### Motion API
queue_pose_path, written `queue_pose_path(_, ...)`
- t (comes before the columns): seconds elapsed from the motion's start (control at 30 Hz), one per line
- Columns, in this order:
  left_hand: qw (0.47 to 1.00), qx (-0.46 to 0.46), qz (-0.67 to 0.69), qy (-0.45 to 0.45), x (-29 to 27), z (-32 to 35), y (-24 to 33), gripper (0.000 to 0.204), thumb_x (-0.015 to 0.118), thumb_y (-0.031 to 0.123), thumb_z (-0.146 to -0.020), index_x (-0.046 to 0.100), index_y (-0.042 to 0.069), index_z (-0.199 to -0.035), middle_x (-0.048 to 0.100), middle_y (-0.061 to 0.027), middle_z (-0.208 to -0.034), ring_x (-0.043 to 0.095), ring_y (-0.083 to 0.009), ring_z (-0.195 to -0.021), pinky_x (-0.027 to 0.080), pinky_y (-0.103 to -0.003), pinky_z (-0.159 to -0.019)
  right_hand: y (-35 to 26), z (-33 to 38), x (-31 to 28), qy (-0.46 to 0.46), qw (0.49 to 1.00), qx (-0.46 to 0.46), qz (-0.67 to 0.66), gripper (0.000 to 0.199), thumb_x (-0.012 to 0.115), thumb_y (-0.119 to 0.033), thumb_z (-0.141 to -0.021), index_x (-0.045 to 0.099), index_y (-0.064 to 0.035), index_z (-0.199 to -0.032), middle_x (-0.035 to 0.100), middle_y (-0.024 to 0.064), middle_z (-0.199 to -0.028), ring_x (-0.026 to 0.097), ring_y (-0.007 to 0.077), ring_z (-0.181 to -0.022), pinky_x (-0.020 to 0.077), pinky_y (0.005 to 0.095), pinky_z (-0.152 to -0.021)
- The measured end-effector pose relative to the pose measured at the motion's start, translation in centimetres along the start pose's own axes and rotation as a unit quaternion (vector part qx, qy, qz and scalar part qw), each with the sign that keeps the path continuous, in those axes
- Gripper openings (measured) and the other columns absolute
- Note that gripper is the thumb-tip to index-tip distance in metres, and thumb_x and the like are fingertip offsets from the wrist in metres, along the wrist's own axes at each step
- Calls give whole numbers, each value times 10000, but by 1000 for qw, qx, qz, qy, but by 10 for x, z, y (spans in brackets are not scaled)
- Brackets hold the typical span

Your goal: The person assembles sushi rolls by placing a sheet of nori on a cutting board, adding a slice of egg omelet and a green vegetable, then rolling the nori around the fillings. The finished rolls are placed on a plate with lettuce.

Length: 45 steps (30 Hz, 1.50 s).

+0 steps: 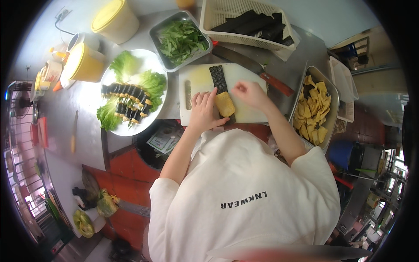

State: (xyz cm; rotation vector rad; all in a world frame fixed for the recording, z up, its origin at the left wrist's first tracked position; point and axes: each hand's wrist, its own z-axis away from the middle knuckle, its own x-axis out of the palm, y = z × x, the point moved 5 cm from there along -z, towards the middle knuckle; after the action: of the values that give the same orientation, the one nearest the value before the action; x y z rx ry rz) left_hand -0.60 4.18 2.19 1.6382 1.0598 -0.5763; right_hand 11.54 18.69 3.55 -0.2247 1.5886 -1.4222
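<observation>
A person in a white shirt is standing at a grey metal bench point(87, 144) and looking down at a white cutting board point(244, 111). A long dark strip of seaweed point(218, 78) is lying on the board, running away from the person. A yellow piece of fried tofu point(224, 104) is sitting on the near end of the strip.

The left hand point(203, 111) is lying open and flat on the board, with its fingers touching the left side of the tofu and the seaweed. The right hand point(248, 92) is hanging just over the board, a little to the right of the tofu. Its fingers are curled in loosely, and I cannot tell if it is holding anything.

A big knife point(257, 70) with a brown handle is lying behind the board. To the right, a metal tray point(334, 98) is holding lots more yellow tofu pieces. To the left, a white plate point(146, 59) is holding green lettuce leaves and two rows of finished dark rolls. Behind the board, a metal pan point(153, 37) is holding green leaves, and a white basket point(209, 17) is holding more dark seaweed strips. Two yellow tubs point(113, 19) are sitting at the far left
</observation>
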Motion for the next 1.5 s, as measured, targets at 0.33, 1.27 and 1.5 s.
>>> queue_pose_path(0.33, 999, 15, 39, 25, -8, 1, 0, 930, 779, 412, -603, 403, 28, -1362, 531, -140, -1246, 463, -332, -1185, 297, -502, -1037, -65, -168, 35, 41, 941, -322, 94, 143, 623, -137, -805, 687, -25, -865, 643, 147, -849, 637, 296, -796, 515, 391, -735)
queue_pose_path(1.27, 953, -32, 55, 295, -71, -27, -11, 622, 757, 133, -730, 473, 27, -1274, 524, -172, -1265, 485, -333, -1165, 392, -423, -965, -127, -91, 20, -98, 946, -295, 92, 95, 662, -74, -744, 652, 1, -801, 629, 136, -765, 625, 281, -706, 493, 355, -654)
queue_pose_path(1.5, 942, -147, 297, 50, -48, -35, -19, 465, 726, 82, -792, 558, 69, -1226, 678, -115, -893, 640, -230, -842, 491, -320, -720, -95, -45, 19, -182, 953, -232, 63, 102, 696, -88, -725, 656, -5, -771, 624, 126, -743, 616, 254, -683, 484, 338, -638)
